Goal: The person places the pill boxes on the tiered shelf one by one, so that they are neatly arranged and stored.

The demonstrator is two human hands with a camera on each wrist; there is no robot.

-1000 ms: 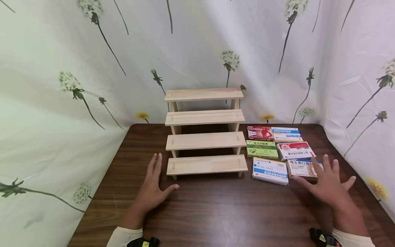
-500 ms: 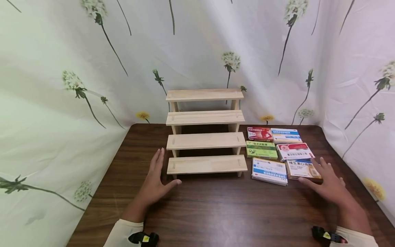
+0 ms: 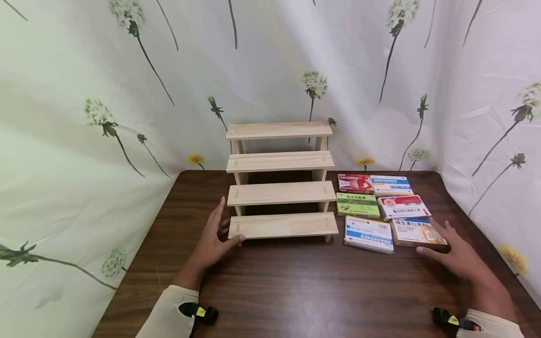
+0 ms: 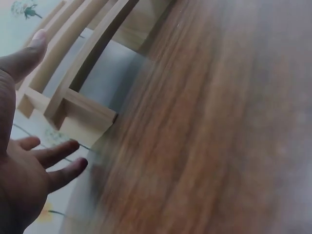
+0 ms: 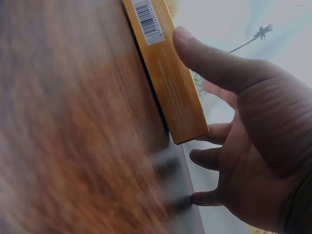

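Note:
My left hand (image 3: 213, 246) is beside the left end of the lowest step of a pale wooden four-tier stand, a stepped display rack (image 3: 283, 225); its thumb overlaps that step's front corner. In the left wrist view the left fingers (image 4: 61, 153) spread apart, holding nothing. My right hand (image 3: 460, 256) is at the right end of an orange-and-white vitamin D medicine box (image 3: 414, 231), fingers extended. From the right wrist, the thumb (image 5: 195, 48) overlaps the box's upper edge while the other fingers reach past its end, partly hidden behind it.
Left of the vitamin D box lies a white-and-blue medicine box (image 3: 368, 234). Behind are a green box (image 3: 357, 205), a white-and-red box (image 3: 404, 206), a red box (image 3: 355, 183) and another white-and-blue box (image 3: 392, 185). The dark wood table (image 3: 296, 291) meets flower-print curtains (image 3: 262, 70).
My left hand has moved slightly forward and right to the lowest step. My right hand has drawn its spread fingers closer together and come down beside the vitamin D box. The boxes stay in place.

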